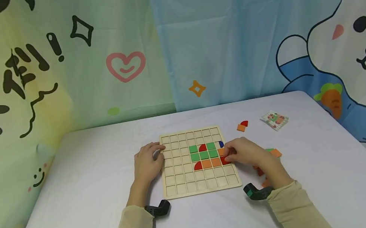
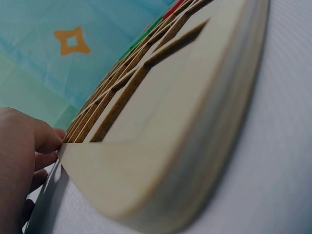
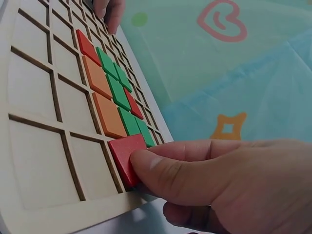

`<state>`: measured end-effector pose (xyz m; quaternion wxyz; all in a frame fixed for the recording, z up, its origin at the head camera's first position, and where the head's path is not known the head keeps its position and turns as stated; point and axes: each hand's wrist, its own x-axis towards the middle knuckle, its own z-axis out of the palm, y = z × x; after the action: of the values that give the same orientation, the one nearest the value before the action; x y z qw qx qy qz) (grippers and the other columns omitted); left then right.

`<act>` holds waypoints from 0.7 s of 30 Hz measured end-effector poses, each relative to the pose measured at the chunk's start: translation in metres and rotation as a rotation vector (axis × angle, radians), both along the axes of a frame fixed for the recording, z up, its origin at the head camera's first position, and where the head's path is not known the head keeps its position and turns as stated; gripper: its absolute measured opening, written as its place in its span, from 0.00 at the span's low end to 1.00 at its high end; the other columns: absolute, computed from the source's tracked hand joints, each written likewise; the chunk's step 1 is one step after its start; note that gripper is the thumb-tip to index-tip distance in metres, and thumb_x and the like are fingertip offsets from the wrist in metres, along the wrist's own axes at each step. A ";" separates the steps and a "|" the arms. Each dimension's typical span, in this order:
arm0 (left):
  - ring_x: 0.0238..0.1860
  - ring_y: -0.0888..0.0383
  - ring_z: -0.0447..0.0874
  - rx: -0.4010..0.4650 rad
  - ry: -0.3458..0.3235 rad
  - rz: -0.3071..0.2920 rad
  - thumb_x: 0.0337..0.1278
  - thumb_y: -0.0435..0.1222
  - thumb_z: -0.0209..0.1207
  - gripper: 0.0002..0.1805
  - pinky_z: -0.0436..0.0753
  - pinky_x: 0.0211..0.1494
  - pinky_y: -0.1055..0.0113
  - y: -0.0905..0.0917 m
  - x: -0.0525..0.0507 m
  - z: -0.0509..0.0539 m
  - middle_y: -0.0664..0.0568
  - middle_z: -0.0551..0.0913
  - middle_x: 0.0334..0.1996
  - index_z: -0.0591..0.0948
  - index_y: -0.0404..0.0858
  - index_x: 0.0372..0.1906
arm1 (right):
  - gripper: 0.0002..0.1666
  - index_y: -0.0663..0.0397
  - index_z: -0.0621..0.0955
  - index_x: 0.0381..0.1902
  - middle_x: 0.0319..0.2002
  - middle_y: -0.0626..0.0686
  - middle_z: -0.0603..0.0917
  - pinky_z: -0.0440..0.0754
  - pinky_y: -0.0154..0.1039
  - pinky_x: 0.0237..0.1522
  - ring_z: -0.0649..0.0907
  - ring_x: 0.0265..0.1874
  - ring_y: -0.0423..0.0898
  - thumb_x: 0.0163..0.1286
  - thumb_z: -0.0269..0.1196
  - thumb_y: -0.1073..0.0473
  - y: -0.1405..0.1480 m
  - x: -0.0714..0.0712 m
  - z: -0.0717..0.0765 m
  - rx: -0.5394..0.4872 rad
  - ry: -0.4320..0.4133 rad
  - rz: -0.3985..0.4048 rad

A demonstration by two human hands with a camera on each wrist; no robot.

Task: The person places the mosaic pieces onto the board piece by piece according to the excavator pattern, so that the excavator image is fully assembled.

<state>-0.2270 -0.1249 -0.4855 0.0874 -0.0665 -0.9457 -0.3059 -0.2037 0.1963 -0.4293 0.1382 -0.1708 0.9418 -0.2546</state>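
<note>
A pale wooden grid board point(image 1: 180, 180) lies on the table, with green, orange, red and blue pieces in some of its cells. With thumb and fingers, my right hand point(image 1: 246, 151) pinches a red tile point(image 3: 127, 158) over a cell at the board's right edge. In the right wrist view the tile sits beside an orange tile point(image 3: 108, 114) and green tiles point(image 3: 127, 122); the fingers hide part of it. My left hand point(image 1: 148, 164) rests against the board's left edge, its fingertips touching the rim point(image 2: 107, 170).
Right of the board lie a loose orange piece point(image 1: 240, 127) and a red piece point(image 1: 244, 123). A patterned card point(image 1: 274, 120) lies farther back. More orange pieces point(image 1: 275, 152) lie by the right forearm, partly hidden. A printed curtain point(image 1: 215, 42) hangs behind the table point(image 1: 91, 169).
</note>
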 end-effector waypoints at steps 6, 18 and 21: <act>0.65 0.52 0.69 -0.009 0.004 -0.002 0.58 0.39 0.52 0.15 0.63 0.65 0.46 0.000 0.000 0.000 0.53 0.78 0.58 0.83 0.48 0.48 | 0.04 0.47 0.81 0.27 0.28 0.44 0.81 0.72 0.36 0.35 0.73 0.29 0.42 0.61 0.66 0.59 -0.001 0.000 -0.001 0.044 0.013 -0.008; 0.66 0.51 0.68 0.000 0.008 -0.002 0.58 0.39 0.52 0.15 0.63 0.65 0.46 0.000 0.001 0.000 0.53 0.78 0.58 0.83 0.49 0.48 | 0.08 0.46 0.79 0.24 0.23 0.44 0.78 0.69 0.36 0.29 0.74 0.26 0.42 0.59 0.68 0.57 -0.006 0.004 -0.001 0.112 0.026 -0.087; 0.65 0.51 0.69 -0.005 0.013 -0.005 0.58 0.39 0.52 0.15 0.63 0.65 0.46 0.000 0.000 -0.001 0.53 0.78 0.58 0.83 0.49 0.48 | 0.09 0.46 0.78 0.24 0.23 0.44 0.77 0.68 0.36 0.27 0.73 0.25 0.42 0.60 0.68 0.57 -0.007 0.005 -0.001 0.125 0.032 -0.094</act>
<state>-0.2268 -0.1252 -0.4862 0.0924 -0.0710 -0.9457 -0.3035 -0.1987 0.1897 -0.4304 0.1216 -0.1211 0.9649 -0.1987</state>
